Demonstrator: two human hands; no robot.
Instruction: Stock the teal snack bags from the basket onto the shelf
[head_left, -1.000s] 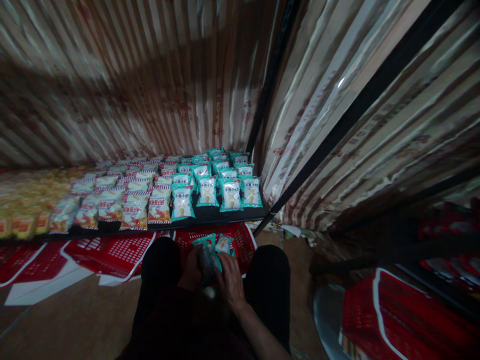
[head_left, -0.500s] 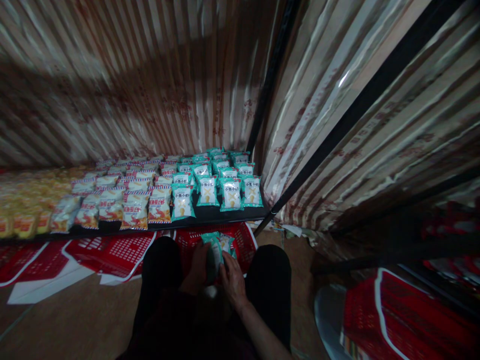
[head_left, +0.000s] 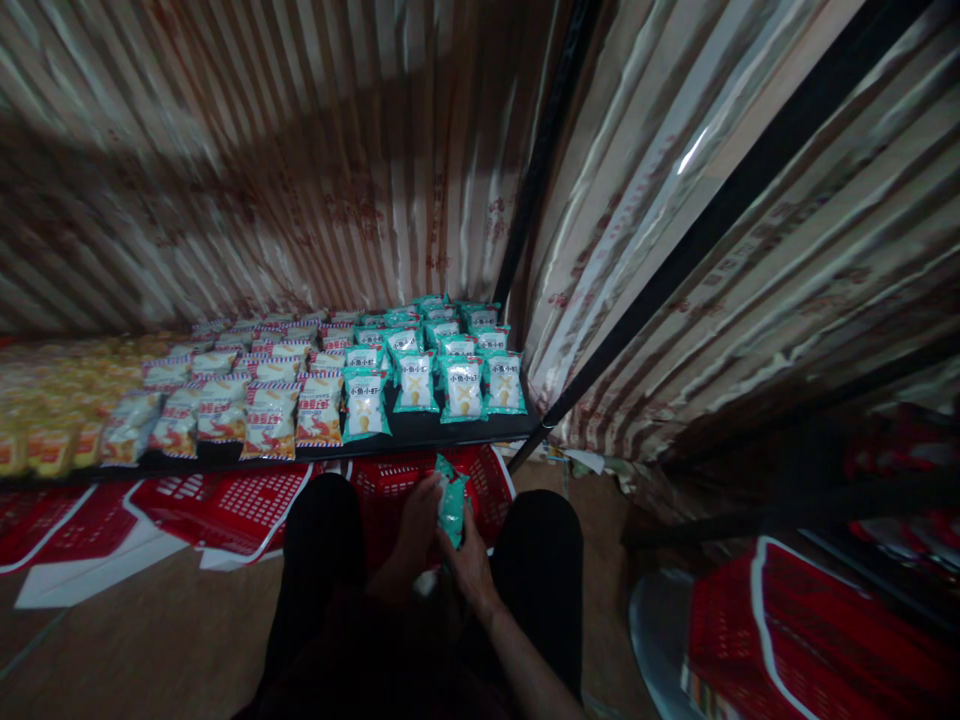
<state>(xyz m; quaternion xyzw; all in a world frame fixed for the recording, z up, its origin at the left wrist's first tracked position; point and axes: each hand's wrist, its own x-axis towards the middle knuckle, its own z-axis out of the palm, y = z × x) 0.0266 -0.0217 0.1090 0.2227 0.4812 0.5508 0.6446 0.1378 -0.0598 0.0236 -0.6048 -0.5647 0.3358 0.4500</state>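
Note:
Between my knees, my left hand (head_left: 421, 515) and my right hand (head_left: 469, 560) hold a green-and-white snack bag (head_left: 452, 508). The left fingers press its left side, and the right fingers grip its lower right edge. Whether a second bag is tucked behind it I cannot tell. Under the hands is a red plastic basket (head_left: 491, 485), its inside mostly hidden. Just beyond, several upright green snack bags (head_left: 461, 388) stand in rows on a black shelf (head_left: 427, 433).
Red-and-white snack bags (head_left: 270, 418) and yellow packets (head_left: 52, 440) fill the shelf leftward. More red baskets (head_left: 225, 505) sit beneath it. A black post (head_left: 600, 370) slants up at the right, before a pleated curtain (head_left: 360, 180). Another red basket (head_left: 817, 640) stands lower right.
The bags in my hands have turned from lying side by side to a narrower, edge-on pose. My left hand has shifted up and right; the shelf is unchanged.

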